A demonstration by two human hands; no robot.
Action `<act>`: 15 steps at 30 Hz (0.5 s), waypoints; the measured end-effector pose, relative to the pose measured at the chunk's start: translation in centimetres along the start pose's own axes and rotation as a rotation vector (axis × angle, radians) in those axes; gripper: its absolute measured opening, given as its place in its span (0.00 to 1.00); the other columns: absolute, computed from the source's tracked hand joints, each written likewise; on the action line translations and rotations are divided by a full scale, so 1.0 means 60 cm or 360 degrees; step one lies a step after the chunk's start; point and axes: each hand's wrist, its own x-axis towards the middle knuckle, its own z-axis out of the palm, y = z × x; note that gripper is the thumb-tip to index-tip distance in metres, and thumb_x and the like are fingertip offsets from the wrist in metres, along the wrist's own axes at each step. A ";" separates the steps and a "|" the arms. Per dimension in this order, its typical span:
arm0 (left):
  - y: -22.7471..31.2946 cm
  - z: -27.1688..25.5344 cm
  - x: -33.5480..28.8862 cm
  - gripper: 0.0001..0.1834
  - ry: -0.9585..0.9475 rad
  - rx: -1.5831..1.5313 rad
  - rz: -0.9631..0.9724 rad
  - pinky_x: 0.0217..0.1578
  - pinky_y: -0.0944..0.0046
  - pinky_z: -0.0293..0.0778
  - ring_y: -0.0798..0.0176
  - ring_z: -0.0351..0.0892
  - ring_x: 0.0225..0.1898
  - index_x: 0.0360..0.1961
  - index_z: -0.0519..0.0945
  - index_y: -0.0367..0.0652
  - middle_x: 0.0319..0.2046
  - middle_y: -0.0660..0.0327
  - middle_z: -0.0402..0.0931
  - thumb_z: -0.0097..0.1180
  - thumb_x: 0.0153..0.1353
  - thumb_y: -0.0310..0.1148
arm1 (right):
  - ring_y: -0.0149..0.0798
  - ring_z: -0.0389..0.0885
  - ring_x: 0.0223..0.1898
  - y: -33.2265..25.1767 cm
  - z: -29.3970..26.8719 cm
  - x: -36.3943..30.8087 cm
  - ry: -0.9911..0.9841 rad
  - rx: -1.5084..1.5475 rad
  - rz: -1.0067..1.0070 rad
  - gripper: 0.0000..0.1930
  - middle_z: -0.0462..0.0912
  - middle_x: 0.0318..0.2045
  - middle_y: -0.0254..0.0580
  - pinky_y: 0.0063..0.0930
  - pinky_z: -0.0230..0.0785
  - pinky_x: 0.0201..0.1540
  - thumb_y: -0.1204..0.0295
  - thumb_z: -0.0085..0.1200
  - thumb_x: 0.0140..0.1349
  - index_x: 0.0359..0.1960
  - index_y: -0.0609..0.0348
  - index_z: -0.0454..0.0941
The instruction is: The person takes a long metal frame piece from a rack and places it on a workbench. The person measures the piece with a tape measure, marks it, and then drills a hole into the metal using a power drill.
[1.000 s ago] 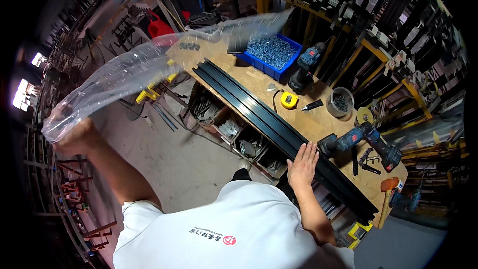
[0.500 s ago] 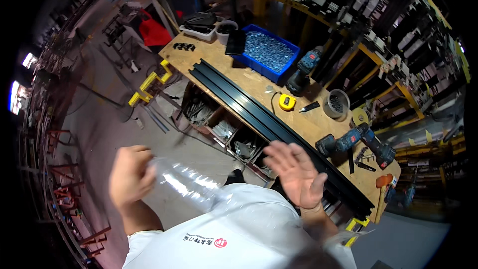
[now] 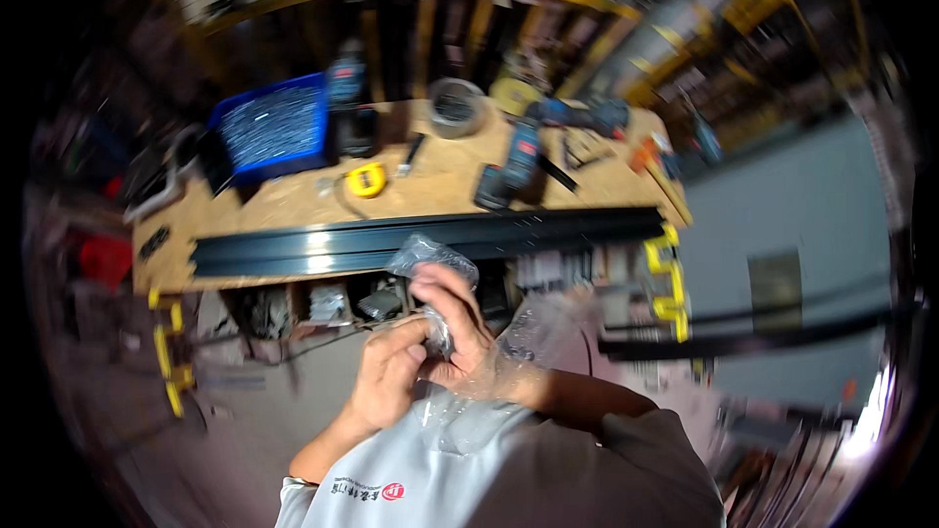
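My left hand [image 3: 387, 374] and my right hand [image 3: 458, 325] meet in front of my chest, both closed on bunched clear plastic film [image 3: 430, 256]. One crumpled part of the film stands up beyond my right fingers. More of it hangs over my right wrist and down against my shirt. Just past my hands, long black metal profiles [image 3: 548, 227] lie along the near edge of the wooden workbench [image 3: 284, 200]. The film overlaps the profiles in view; I cannot tell whether it touches them.
On the bench are a blue bin [image 3: 323, 142] of small metal parts, a yellow tape measure [image 3: 366, 180], cordless drills [image 3: 514, 164], a round tub [image 3: 456, 110] and a hammer [image 3: 646, 152]. Yellow clamps [image 3: 665, 284] stick out at the bench front. Racks stand behind.
The view has swung to the right. My left hand has brought the film across to my right hand, which was open and now closes on it.
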 end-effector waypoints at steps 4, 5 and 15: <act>-0.030 0.079 0.014 0.31 -0.0207 -0.0334 -0.0037 0.53 0.53 0.74 0.45 0.80 0.48 0.55 0.77 0.26 0.46 0.44 0.79 0.61 0.58 0.42 | 0.47 0.81 0.54 -0.007 -0.039 -0.078 0.0389 0.0045 0.0491 0.23 0.80 0.53 0.55 0.37 0.72 0.61 0.65 0.57 0.72 0.61 0.69 0.70; -0.038 0.102 0.012 0.35 -0.0199 -0.0342 0.0006 0.55 0.53 0.74 0.45 0.80 0.49 0.57 0.75 0.26 0.48 0.43 0.78 0.65 0.55 0.43 | 0.45 0.83 0.50 -0.012 -0.053 -0.085 0.0668 0.0278 0.0433 0.18 0.84 0.47 0.53 0.37 0.75 0.57 0.67 0.49 0.76 0.58 0.70 0.74; -0.018 0.294 -0.013 0.31 -0.1192 0.0269 -0.0023 0.47 0.64 0.74 0.60 0.80 0.46 0.55 0.80 0.29 0.44 0.54 0.81 0.59 0.44 0.14 | 0.48 0.84 0.33 -0.070 -0.207 -0.278 0.1069 -0.0662 0.0583 0.13 0.84 0.37 0.49 0.38 0.78 0.39 0.79 0.50 0.71 0.56 0.61 0.78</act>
